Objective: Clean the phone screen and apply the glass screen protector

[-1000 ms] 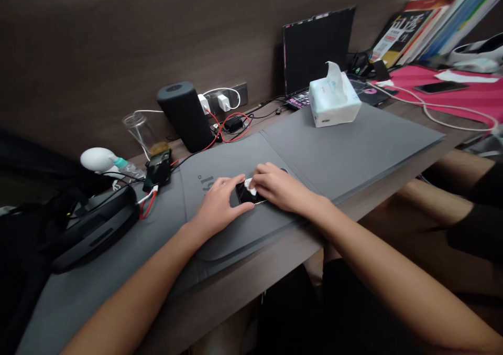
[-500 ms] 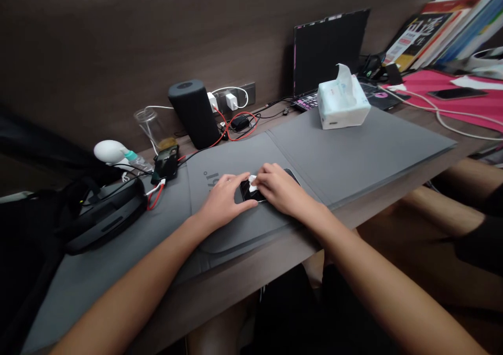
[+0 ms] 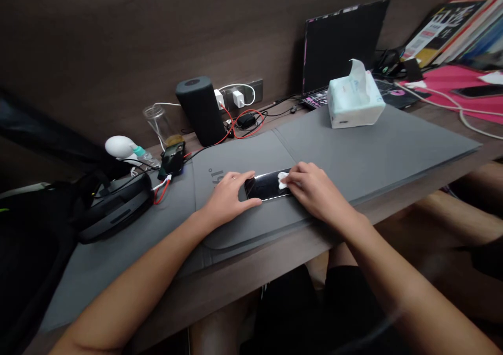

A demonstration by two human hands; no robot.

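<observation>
A black phone (image 3: 264, 185) lies flat, screen up, on the grey desk mat (image 3: 373, 145). My left hand (image 3: 229, 200) grips the phone's left end, thumb on its near edge and fingers on its far edge. Pinched in the fingers of my right hand (image 3: 314, 192) is a small white wad of tissue (image 3: 282, 180), pressed on the right part of the screen. The phone's right end is hidden under that hand.
A white tissue pack (image 3: 354, 101) stands on the mat's far right, before an open laptop (image 3: 341, 51). A black cylinder speaker (image 3: 201, 109), plugs with red and white cables, a glass (image 3: 157, 125) and a black headset (image 3: 113, 208) line the left. Books and a pink mat (image 3: 451, 77) lie far right.
My right hand has slid the tissue from the phone's left part toward its right end, uncovering more screen. My left hand kept its hold. The camera shifted slightly left.
</observation>
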